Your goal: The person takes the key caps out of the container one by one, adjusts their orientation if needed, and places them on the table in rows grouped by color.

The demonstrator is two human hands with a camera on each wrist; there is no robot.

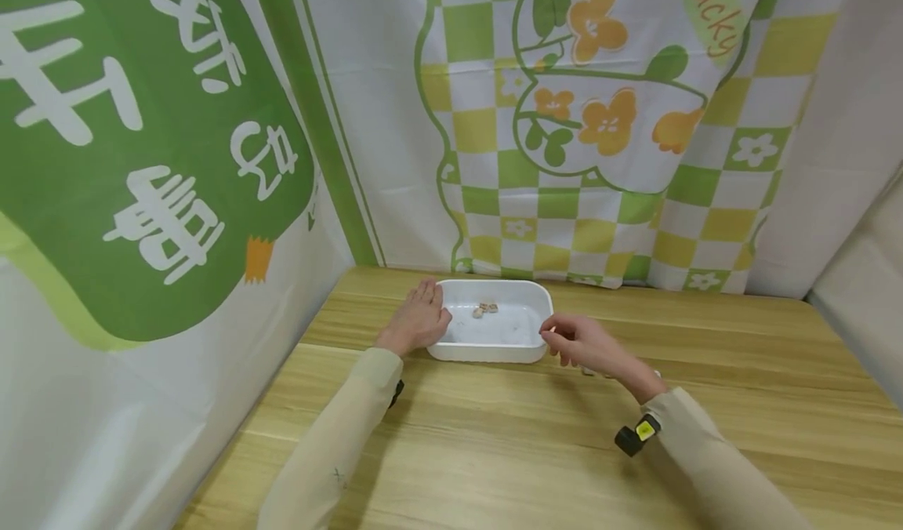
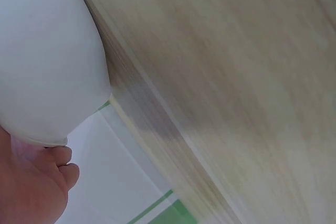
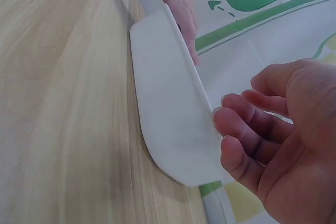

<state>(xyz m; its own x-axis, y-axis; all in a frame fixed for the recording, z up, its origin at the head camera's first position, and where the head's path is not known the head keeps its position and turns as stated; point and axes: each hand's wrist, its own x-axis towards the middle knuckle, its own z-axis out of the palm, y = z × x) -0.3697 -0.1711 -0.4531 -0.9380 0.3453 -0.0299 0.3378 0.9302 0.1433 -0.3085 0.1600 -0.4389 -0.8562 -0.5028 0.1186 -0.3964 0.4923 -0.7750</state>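
Note:
A white rectangular tub [image 1: 487, 353] with rounded corners stands near the table's back edge. On its floor lie several small brownish pieces [image 1: 485, 309], too small to identify. My left hand [image 1: 418, 320] rests over the tub's left rim, fingers pointing away from me. The left wrist view shows part of that hand [image 2: 34, 187] against the tub's outer wall [image 2: 47, 51]. At the right rim is my right hand [image 1: 582, 343], its fingers loosely bent. In the right wrist view, nothing shows between the fingertips of that hand [image 3: 283, 129], close beside the rim.
Small whitish things [image 1: 587, 371] lie on the wooden table [image 1: 494, 451], partly hidden under the right hand and forearm. A printed green, yellow and white cloth [image 1: 564, 201] hangs behind the table, and another cloth [image 1: 176, 389] hangs at the left.

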